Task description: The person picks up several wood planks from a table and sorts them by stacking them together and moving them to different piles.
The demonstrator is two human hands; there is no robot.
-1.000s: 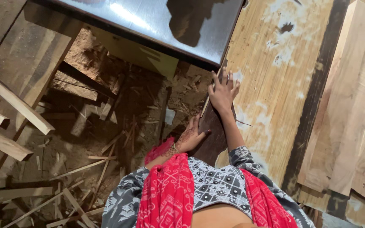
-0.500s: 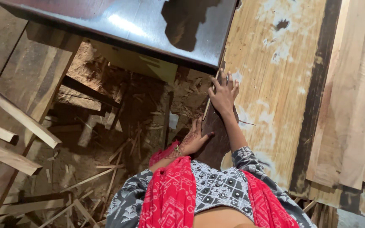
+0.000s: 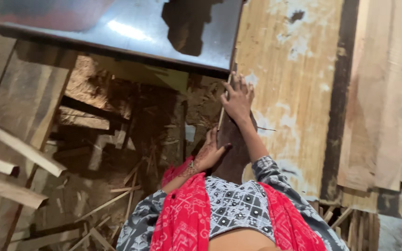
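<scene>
plywood sheet (image 3: 289,93), right hand (image 3: 238,97) spread flat on its edge, left hand (image 3: 208,155) open against it lower down

Metal table top (image 3: 117,32): grey, glossy, pinkish tint at far left corner, dark shadow patch near right end.
Wood sheet (image 3: 289,93): pale yellow-tan, whitish blotches, one small dark spot near top.
Dark strip (image 3: 343,107): deep brown, almost black.
Stacked boards (image 3: 391,102): light pinkish-tan, fine grain.
Scarf (image 3: 184,216): red, faint lighter print.
Tunic (image 3: 238,207): grey-white, black geometric squares and dots.
Left hand (image 3: 208,153): reddish-brown henna pattern.
Floor scraps (image 3: 117,195): brown, tan slivers.
</scene>
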